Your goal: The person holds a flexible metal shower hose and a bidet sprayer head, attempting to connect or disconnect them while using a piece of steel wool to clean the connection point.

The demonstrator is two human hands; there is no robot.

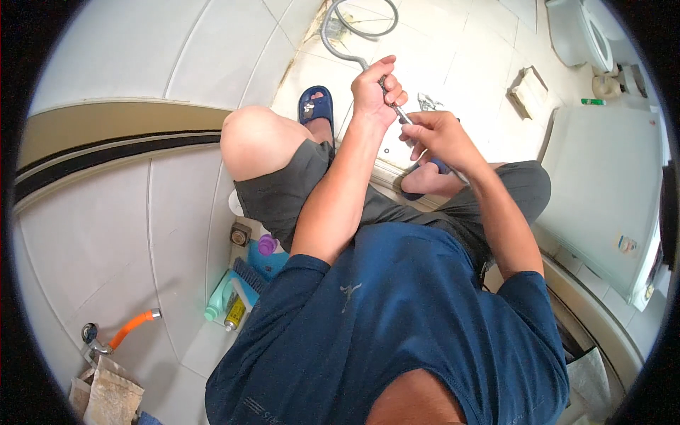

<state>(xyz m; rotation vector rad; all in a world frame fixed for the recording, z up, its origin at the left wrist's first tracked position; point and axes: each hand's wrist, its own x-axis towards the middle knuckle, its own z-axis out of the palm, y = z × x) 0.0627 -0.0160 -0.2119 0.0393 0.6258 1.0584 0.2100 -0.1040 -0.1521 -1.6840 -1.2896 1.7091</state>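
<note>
A grey flexible hose [343, 54] loops over the tiled floor at the top of the view and runs down into my left hand [375, 92]. The fingers of that hand are wrapped round it. Just below, a thinner, shiny metal-looking stretch of it shows between my two hands. My right hand [445, 139] pinches this stretch between thumb and fingers. Beyond the pinch, a short grey length shows by my right wrist. Next to the right hand's knuckles, a crumpled silvery thing [428, 103] lies on the floor, its kind unclear.
Blue slippers [316, 105] are on my feet. A white appliance [602, 198] stands at the right, near a small box [528, 93] and a toilet [579, 35]. Bottles [221, 296] and a brush [249, 275] are at lower left, near a tap with an orange hose [131, 330].
</note>
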